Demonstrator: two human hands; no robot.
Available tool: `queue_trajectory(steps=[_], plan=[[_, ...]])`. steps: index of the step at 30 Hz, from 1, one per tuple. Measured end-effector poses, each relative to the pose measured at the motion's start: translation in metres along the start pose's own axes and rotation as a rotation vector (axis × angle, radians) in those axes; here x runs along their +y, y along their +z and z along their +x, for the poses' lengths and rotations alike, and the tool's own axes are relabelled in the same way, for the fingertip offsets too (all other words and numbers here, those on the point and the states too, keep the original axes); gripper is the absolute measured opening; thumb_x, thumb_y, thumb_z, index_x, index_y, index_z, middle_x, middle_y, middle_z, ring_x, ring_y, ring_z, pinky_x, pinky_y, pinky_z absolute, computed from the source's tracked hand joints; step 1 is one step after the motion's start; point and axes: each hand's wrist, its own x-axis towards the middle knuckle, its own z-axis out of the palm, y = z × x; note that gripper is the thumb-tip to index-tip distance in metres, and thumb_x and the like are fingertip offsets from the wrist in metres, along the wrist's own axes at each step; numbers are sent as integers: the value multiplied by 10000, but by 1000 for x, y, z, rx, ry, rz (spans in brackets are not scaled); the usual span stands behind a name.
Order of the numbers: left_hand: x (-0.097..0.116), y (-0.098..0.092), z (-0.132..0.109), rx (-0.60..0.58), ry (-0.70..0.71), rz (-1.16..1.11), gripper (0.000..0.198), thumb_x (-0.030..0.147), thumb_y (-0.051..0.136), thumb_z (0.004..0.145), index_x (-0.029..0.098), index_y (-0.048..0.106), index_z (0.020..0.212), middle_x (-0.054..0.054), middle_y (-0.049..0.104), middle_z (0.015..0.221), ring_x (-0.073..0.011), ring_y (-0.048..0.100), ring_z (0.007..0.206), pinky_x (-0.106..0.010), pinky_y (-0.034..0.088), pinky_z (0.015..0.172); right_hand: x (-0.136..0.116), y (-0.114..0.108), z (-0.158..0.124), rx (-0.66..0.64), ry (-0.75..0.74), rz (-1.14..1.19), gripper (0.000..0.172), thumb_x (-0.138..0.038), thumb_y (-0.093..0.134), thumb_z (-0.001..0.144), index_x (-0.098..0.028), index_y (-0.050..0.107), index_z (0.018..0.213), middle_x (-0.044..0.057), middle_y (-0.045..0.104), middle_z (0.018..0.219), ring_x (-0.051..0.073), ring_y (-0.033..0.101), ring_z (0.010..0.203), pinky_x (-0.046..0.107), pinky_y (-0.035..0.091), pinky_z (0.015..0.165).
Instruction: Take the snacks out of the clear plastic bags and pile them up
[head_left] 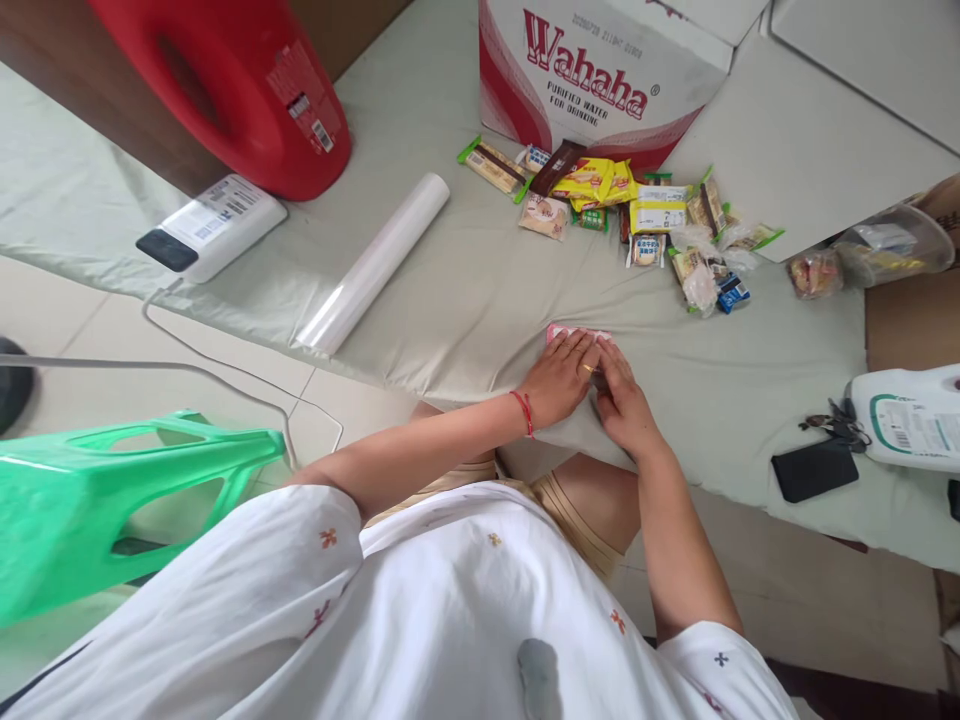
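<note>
A small flat pink-and-white patterned piece lies on the cloth-covered surface near its front edge, mostly hidden under my hands; I cannot make out its kind. My left hand, with a red string at the wrist and a ring, rests palm down over it, fingers stretched out. From the other side my right hand meets it, fingers extended toward the piece's right end and thumb apart. The fingertips of both hands come close together on the piece.
Wrapped snacks lie before a Wahaha carton. Left are a clear film roll, a white device with a cable and a red jug. Right are a black wallet-like item and a white bottle. A green stool stands left.
</note>
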Motion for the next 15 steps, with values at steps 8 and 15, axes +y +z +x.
queue_trajectory(steps=[8,15], plan=[[-14,-16,9,-24,63,-24,609,282,474,1020,22,417,1568,-241,436,1640,-322,333,1591,-546,220,1322,-4,6,3,24,116,433,918,-164,401,917,-280,-82,1689,102,319,1721,153,279,1607,545,373,1252],[-14,-16,20,-126,59,113,539,154,342,1052,65,451,1572,-192,401,1673,-287,305,1607,-524,229,1320,-7,2,6,487,344,771,660,-364,641,909,-254,429,1524,135,696,1380,236,609,1366,516,444,1177]])
